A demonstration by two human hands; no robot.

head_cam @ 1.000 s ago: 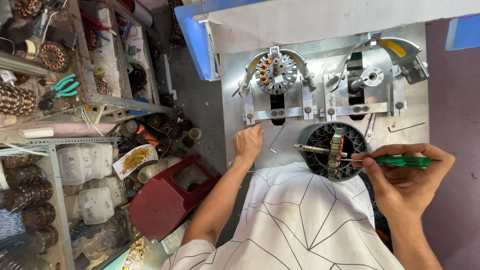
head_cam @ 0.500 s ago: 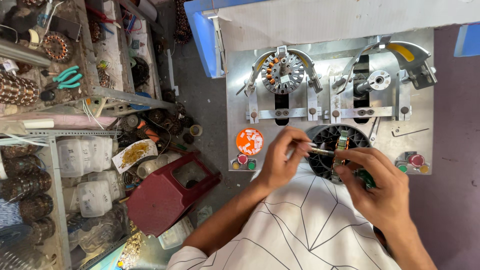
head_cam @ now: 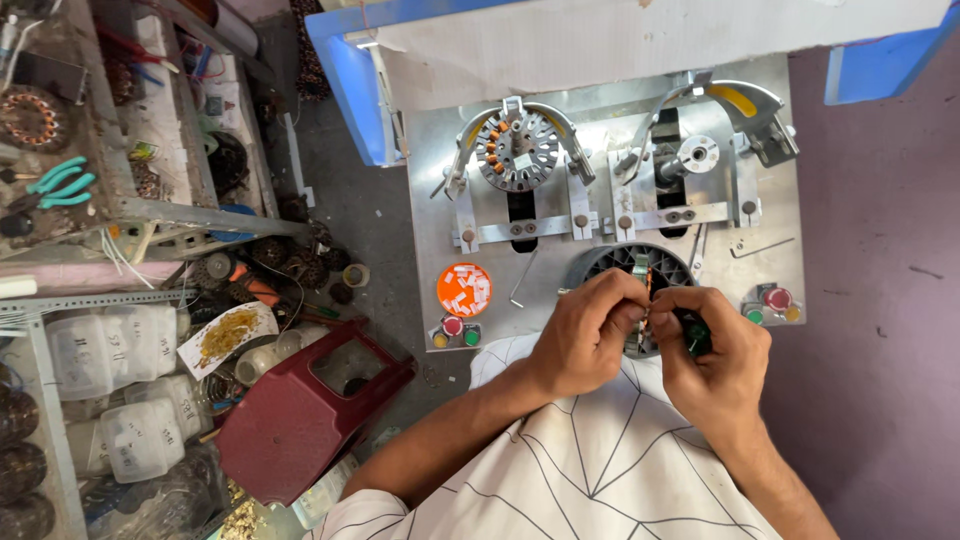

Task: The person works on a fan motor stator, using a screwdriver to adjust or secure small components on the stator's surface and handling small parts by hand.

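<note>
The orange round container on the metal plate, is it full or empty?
Partly filled: the orange round container is open on top, and small white pieces cover most of its bottom. How deep they lie cannot be told.

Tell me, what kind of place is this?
Probably a small motor-winding workshop: a metal winding machine holds a slotted stator core, copper-wound coils sit on cluttered shelves, and both hands work at a black round motor part.

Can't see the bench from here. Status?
Left hand and right hand together over black stator. Right hand holds green-handled tool. Nothing in the way.
</note>
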